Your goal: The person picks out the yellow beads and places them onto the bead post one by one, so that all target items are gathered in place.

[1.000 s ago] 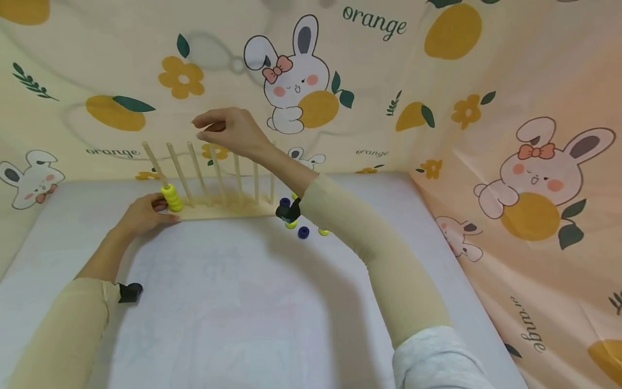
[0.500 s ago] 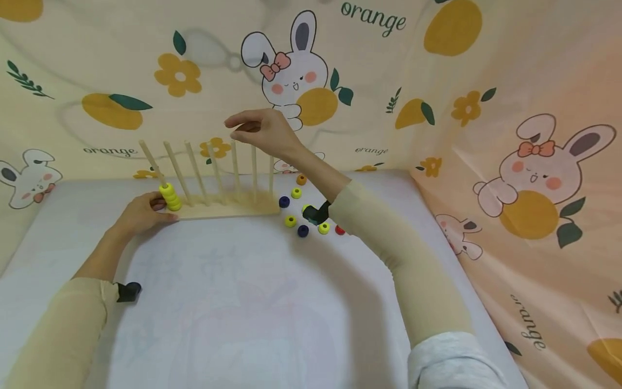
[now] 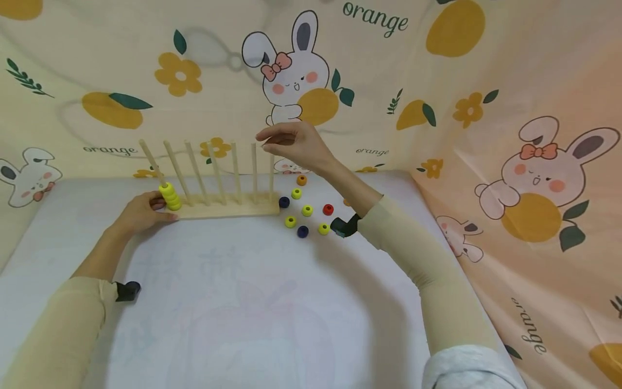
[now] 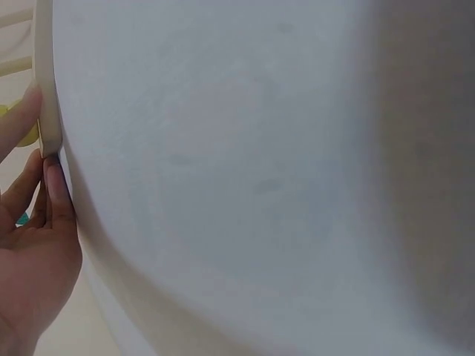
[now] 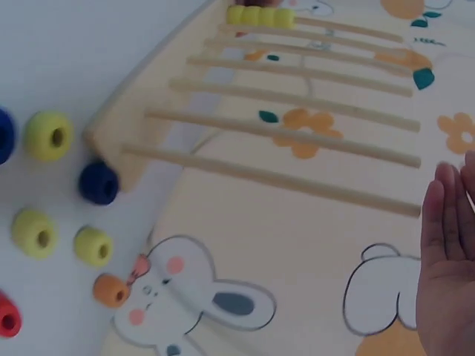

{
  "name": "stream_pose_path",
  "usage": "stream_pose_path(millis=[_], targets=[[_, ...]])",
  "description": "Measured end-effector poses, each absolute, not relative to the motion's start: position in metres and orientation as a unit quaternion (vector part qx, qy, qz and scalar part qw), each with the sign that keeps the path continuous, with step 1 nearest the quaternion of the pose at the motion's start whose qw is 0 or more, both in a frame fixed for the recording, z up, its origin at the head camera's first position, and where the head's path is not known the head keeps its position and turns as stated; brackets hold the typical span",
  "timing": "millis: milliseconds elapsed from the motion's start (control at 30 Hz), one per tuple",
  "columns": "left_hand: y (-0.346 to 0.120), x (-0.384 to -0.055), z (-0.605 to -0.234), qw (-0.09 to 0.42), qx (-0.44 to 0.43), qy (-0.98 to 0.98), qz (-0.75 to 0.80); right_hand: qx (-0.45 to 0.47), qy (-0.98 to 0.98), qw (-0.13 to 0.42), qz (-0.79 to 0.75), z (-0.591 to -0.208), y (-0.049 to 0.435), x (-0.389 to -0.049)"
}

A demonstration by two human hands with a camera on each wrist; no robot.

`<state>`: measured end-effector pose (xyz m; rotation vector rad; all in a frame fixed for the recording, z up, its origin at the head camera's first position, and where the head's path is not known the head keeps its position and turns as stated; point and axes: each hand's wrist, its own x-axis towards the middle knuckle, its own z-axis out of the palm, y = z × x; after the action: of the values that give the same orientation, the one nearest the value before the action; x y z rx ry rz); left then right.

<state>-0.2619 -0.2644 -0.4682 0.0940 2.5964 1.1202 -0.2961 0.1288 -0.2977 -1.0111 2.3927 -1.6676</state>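
Observation:
A wooden peg rack (image 3: 228, 209) with several upright rods stands at the back left of the table. Several yellow beads (image 3: 170, 198) are stacked on its leftmost rod. My left hand (image 3: 141, 214) grips the left end of the base, thumb at the front edge; the left wrist view shows its fingers (image 4: 59, 196) against that end. My right hand (image 3: 298, 143) is raised near the tops of the rightmost rods, fingers loosely bent. Nothing shows between its fingers in the right wrist view, where the hand (image 5: 453, 274) appears at the right edge.
Loose beads lie right of the rack: several yellow ones (image 3: 307, 210), two dark blue ones (image 3: 303, 232), a red one (image 3: 328, 209) and an orange one (image 3: 302, 180). Another orange bead is partly hidden by the right forearm. A printed cloth (image 3: 379, 81) hangs behind the table.
My right hand has moved right along the rod tops, from the left rods to the rightmost ones, and slightly down. More loose beads have come into view. My left hand stays on the rack.

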Motion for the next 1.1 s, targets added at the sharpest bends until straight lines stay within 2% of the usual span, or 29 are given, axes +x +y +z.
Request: stream_pose_path(millis=[267, 567, 833, 1100], targets=[[-0.265, -0.263, -0.468, 0.154, 0.039, 0.907, 0.391, -0.336, 0.791, 0.027, -0.51, -0.313, 0.156, -0.285], [-0.265, -0.264, -0.472, 0.15, 0.034, 0.907, 0.392, -0.282, 0.814, 0.046, -0.506, -0.34, 0.186, -0.268], [-0.266, -0.259, -0.476, 0.152, 0.034, 0.905, 0.395, -0.266, 0.826, 0.022, -0.497, -0.361, 0.213, -0.254], [-0.263, -0.263, -0.474, 0.137, 0.04, 0.909, 0.39, -0.241, 0.828, 0.028, -0.506, -0.386, 0.239, -0.245]])
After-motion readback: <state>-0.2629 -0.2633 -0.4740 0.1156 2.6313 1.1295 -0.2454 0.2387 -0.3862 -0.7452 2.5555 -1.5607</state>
